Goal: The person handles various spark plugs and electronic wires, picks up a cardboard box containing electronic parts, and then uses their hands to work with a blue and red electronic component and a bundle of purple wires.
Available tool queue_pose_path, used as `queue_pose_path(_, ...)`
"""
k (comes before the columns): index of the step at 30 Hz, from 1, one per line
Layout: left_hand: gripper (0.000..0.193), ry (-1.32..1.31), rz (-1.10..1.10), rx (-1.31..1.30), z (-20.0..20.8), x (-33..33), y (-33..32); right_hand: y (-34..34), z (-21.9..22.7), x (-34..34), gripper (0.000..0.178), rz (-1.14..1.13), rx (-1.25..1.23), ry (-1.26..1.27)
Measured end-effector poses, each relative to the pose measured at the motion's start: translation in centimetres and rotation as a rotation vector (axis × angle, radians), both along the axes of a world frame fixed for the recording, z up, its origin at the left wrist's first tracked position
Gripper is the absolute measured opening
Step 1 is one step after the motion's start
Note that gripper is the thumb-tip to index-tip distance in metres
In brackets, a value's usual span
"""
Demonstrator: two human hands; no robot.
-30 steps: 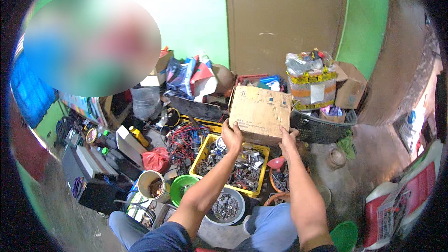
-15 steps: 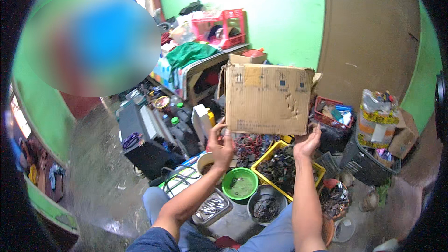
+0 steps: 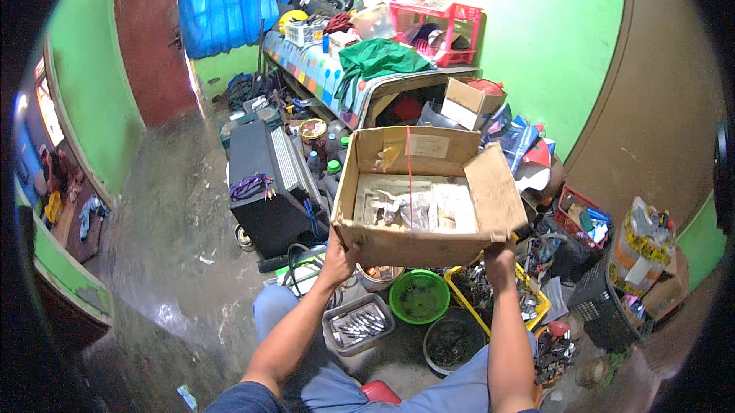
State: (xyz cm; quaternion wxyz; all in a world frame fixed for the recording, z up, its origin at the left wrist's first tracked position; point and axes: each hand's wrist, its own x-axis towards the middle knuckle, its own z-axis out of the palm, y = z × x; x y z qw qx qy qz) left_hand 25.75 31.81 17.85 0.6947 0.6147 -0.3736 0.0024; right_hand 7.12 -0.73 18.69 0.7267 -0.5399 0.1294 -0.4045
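Note:
Both my hands carry an open cardboard box [image 3: 413, 250] in front of me. My left hand [image 3: 335, 261] grips its near left corner, while my right hand [image 3: 501, 266] is closed at the near right corner, its fingers partly hidden underneath. The box tilts so that its inside shows: a pale liner with crumpled clear plastic [image 3: 394, 206] and whitish pieces. A thin red string [image 3: 410, 176] runs across the opening. One flap is folded out on the right. Below the box sit a green basin [image 3: 419, 296] and a yellow crate [image 3: 540, 310] of dark small parts.
A metal tray [image 3: 358, 325] of silvery pieces lies before my knees, beside a dark bucket [image 3: 457, 340]. A black cabinet [image 3: 268, 191] stands to the left. Behind is a cluttered table [image 3: 321, 76] with a pink rack [image 3: 459, 30]. A black basket [image 3: 605, 298] is at right.
The box has tipped: its printed flat side faced me before, and now its open top and contents show. My view has swung left, and the box sits slightly lower in it.

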Motion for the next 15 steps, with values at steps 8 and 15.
queue_pose_path(8,0.094,0.444,-0.136,-0.328,2.9,0.4,1.9,3.8,1.5,0.9,0.071,0.201,-0.149,-0.055)
queue_pose_path(15,0.085,0.539,-0.110,-0.165,5.9,0.9,3.4,1.2,-4.8,2.8,0.069,0.062,0.038,-0.095)
